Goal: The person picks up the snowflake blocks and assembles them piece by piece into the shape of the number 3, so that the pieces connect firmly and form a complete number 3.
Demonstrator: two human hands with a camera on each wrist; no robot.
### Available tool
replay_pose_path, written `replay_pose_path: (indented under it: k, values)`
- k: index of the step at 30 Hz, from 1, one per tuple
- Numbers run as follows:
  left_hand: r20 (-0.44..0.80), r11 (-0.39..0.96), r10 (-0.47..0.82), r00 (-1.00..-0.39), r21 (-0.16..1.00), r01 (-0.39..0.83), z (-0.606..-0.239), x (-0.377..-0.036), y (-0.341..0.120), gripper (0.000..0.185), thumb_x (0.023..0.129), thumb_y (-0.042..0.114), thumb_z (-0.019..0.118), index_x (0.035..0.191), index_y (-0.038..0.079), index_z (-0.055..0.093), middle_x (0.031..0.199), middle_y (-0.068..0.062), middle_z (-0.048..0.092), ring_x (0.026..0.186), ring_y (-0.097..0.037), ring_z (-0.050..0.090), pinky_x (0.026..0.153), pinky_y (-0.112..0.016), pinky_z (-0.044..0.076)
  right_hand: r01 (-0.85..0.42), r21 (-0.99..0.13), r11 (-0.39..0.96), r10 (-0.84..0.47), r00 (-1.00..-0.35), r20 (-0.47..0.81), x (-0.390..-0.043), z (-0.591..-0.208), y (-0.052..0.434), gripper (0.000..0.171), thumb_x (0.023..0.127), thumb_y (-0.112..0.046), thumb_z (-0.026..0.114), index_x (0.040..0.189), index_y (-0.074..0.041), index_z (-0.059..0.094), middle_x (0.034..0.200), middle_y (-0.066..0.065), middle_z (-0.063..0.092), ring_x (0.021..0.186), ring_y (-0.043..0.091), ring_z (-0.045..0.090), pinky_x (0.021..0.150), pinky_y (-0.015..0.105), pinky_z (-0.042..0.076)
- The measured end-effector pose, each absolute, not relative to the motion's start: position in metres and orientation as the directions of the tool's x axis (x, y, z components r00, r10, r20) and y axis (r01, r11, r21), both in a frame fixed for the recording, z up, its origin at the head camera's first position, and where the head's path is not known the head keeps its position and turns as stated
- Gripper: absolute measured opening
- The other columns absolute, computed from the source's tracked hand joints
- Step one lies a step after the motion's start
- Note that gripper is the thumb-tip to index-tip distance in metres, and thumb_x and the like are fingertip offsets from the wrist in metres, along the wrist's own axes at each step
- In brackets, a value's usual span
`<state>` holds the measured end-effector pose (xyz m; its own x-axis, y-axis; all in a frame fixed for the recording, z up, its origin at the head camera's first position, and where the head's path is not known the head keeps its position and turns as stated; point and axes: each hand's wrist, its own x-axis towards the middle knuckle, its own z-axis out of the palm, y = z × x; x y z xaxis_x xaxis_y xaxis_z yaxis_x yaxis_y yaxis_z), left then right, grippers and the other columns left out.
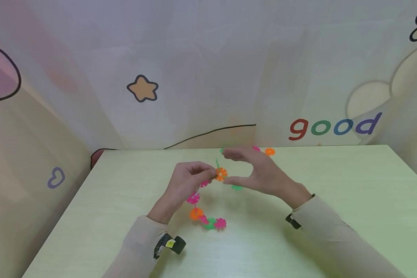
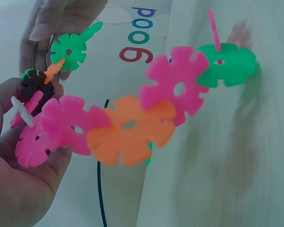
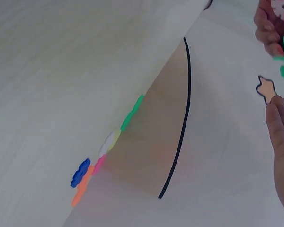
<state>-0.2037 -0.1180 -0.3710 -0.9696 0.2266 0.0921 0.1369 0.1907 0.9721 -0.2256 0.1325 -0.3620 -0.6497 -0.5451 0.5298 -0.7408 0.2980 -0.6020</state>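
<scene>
Between thumb and fingers my left hand (image 1: 185, 183) pinches a chain of notched plastic flower discs. An orange disc (image 1: 221, 174) shows at its fingertips, with a green disc seen edge-on above it. From this hand the chain hangs down through a pink disc (image 1: 193, 197) and another orange disc (image 1: 196, 213) to a pink end disc (image 1: 220, 223). The left wrist view shows its linked orange disc (image 2: 132, 142) and a green disc (image 2: 68, 52) close to the other hand. My right hand (image 1: 264, 173) has thumb and fingers spread apart, thumb tip right by the orange disc.
Loose discs lie along the table's back edge, among them an orange one (image 1: 270, 151), a blue one (image 3: 80, 173) and a green one (image 3: 132, 112). Another green disc (image 1: 237, 187) shows below the right hand. A printed cloth (image 1: 208, 77) stands behind the table (image 1: 333, 216).
</scene>
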Motion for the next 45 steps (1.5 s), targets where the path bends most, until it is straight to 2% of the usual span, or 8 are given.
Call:
replay_pose_path:
  k: [8,14,16,22,28,34,39,45]
  values:
    - [0.066,0.167,0.218,-0.974,0.98,0.104,-0.371,-0.204,-0.116,0.011,0.099,0.019,0.077,0.103,0.011,0.083,0.097,-0.017,0.076,0.094,-0.043,0.067,0.082,-0.046,0.058,-0.486,-0.768,0.418,-0.318,-0.87,0.377,-0.246,-0.354,0.171,0.036,0.101,-0.019,0.077,0.134,-0.01,0.067,0.127,0.003,0.072,0.115,0.019,0.07,0.098,0.024,0.055]
    - [0.065,0.161,0.218,-0.974,0.982,0.102,-0.372,-0.205,-0.116,0.013,0.1,0.02,0.076,0.103,0.009,0.081,0.098,-0.008,0.078,0.094,-0.035,0.073,0.088,-0.044,0.059,-0.296,-0.717,0.631,-0.231,-0.954,0.191,-0.268,-0.362,0.198,0.032,0.103,-0.018,0.073,0.132,-0.005,0.067,0.119,0.012,0.072,0.112,0.031,0.069,0.093,0.044,0.06]
    - [0.07,0.145,0.222,-0.972,0.984,0.104,-0.373,-0.205,-0.116,0.013,0.1,0.019,0.075,0.104,0.007,0.08,0.098,-0.007,0.078,0.096,-0.038,0.074,0.09,-0.042,0.06,-0.257,-0.691,0.675,-0.232,-0.964,0.132,-0.274,-0.369,0.205,0.031,0.103,-0.016,0.073,0.128,-0.001,0.068,0.116,0.015,0.072,0.111,0.035,0.068,0.092,0.047,0.06]
    - [0.067,0.071,0.232,-0.97,0.994,0.086,-0.373,-0.205,-0.115,0.011,0.101,0.011,0.073,0.104,0.003,0.078,0.099,-0.011,0.077,0.1,-0.048,0.072,0.091,-0.036,0.061,-0.171,-0.628,0.759,-0.235,-0.972,-0.019,-0.289,-0.389,0.214,0.029,0.099,-0.013,0.076,0.121,0.006,0.069,0.11,0.017,0.07,0.104,0.036,0.063,0.087,0.041,0.059]
    - [0.072,0.052,0.226,-0.971,0.995,0.086,-0.372,-0.205,-0.114,0.011,0.1,0.01,0.075,0.107,0.002,0.078,0.099,-0.011,0.078,0.094,-0.038,0.075,0.088,-0.035,0.062,-0.125,-0.555,0.823,-0.223,-0.968,-0.113,-0.298,-0.393,0.213,0.029,0.095,-0.015,0.081,0.114,0.005,0.07,0.108,0.017,0.069,0.101,0.036,0.061,0.085,0.044,0.058]
    - [0.06,0.057,0.223,-0.973,0.996,0.074,-0.371,-0.204,-0.114,0.01,0.099,0.01,0.075,0.105,0.003,0.078,0.096,-0.011,0.077,0.09,-0.033,0.075,0.089,-0.037,0.062,-0.123,-0.524,0.842,-0.237,-0.959,-0.155,-0.303,-0.394,0.208,0.03,0.094,-0.016,0.083,0.111,0.005,0.07,0.104,0.016,0.068,0.101,0.036,0.06,0.087,0.045,0.058]
    - [0.065,0.063,0.244,-0.968,0.995,0.082,-0.371,-0.203,-0.113,0.01,0.1,0.01,0.074,0.105,0.002,0.078,0.096,-0.011,0.077,0.096,-0.043,0.072,0.09,-0.038,0.062,-0.117,-0.533,0.838,-0.244,-0.954,-0.173,-0.303,-0.393,0.207,0.03,0.093,-0.014,0.083,0.11,0.004,0.066,0.103,0.015,0.066,0.1,0.035,0.06,0.087,0.044,0.057]
    - [0.065,0.11,0.277,-0.959,0.989,0.099,-0.371,-0.203,-0.114,0.012,0.1,0.013,0.074,0.106,0.004,0.079,0.098,-0.01,0.078,0.09,-0.031,0.075,0.091,-0.039,0.061,-0.153,-0.638,0.755,-0.284,-0.953,-0.108,-0.293,-0.387,0.202,0.022,0.095,-0.007,0.08,0.109,-0.001,0.063,0.101,0.013,0.065,0.095,0.031,0.062,0.082,0.039,0.058]
